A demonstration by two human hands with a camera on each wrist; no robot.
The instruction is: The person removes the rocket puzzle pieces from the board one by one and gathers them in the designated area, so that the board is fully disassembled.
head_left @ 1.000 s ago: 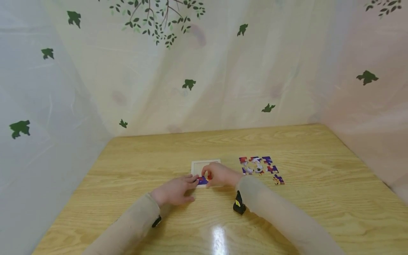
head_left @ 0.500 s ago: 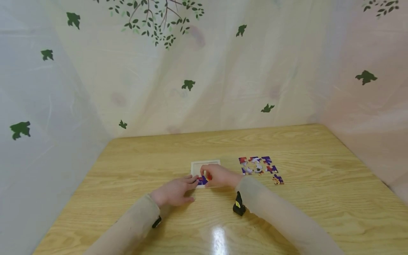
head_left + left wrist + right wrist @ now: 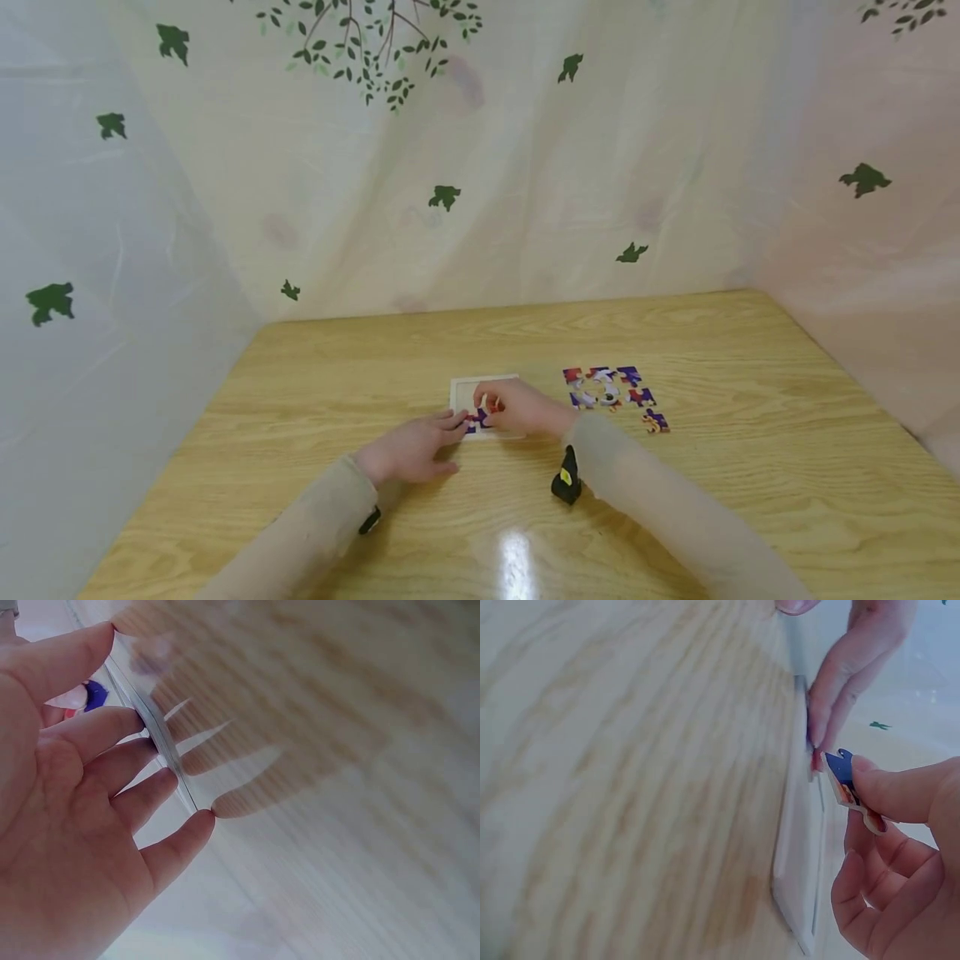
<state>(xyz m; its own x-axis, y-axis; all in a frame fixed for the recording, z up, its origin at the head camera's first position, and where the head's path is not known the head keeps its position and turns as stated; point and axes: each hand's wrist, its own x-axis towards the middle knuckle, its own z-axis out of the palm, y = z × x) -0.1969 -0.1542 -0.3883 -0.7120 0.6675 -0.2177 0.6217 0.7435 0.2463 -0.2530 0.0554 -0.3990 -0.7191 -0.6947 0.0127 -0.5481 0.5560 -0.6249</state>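
Note:
My right hand (image 3: 521, 408) pinches a jigsaw piece (image 3: 842, 771), blue with some orange and a pale cut edge, between thumb and fingers. In the right wrist view it is held tilted above the shallow pale puzzle tray (image 3: 799, 840). My left hand (image 3: 412, 448) lies at the tray's left side, fingers spread and fairly straight. Its fingertips touch the tray's edge, as the left wrist view also shows. Inside the tray's near left corner, a purple and red piece (image 3: 471, 427) shows beside my left fingertips. My right hand covers part of the tray.
To the right of the tray, several loose puzzle pieces (image 3: 606, 397) lie picture side up, with one piece (image 3: 656, 421) a little apart and nearer. The wooden table (image 3: 300, 367) ends at a pale curtain (image 3: 510, 208) with leaf prints behind and at both sides.
The piece in my right hand has shifted slightly and turned, moving a little farther from the tray's near edge. More of the corner piece shows. My left hand has stayed in place.

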